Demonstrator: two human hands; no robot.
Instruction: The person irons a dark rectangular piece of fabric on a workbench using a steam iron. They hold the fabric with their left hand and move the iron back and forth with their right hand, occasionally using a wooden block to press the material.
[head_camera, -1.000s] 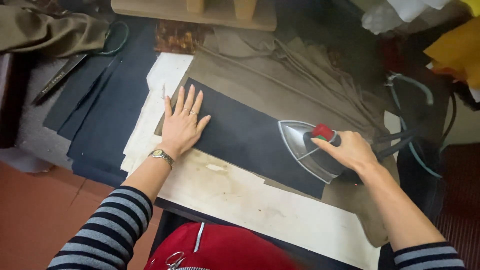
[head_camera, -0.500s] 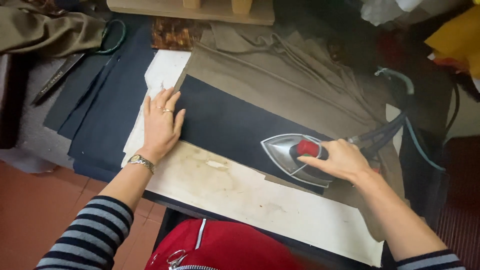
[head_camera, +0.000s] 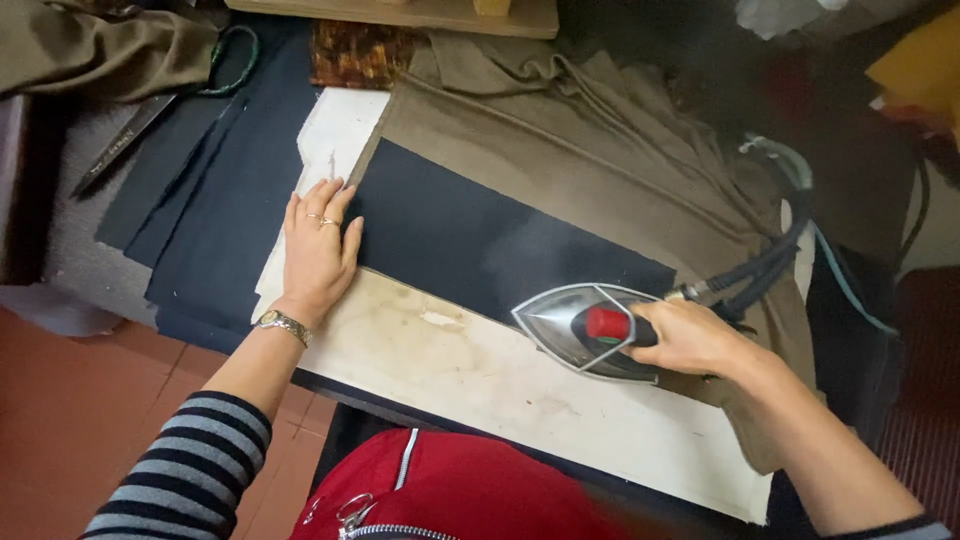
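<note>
Pressing was the step: your right hand gripped the steam iron on the dark fabric strip's near edge, left hand flat, fingers together, pinning its end; gliding next likely needed that hold.

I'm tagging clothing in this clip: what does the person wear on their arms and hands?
Both forearms are bare below pushed-up sleeves striped grey and black. The left hand wears rings and a metal wristwatch. The right hand shows no jewellery.
</note>
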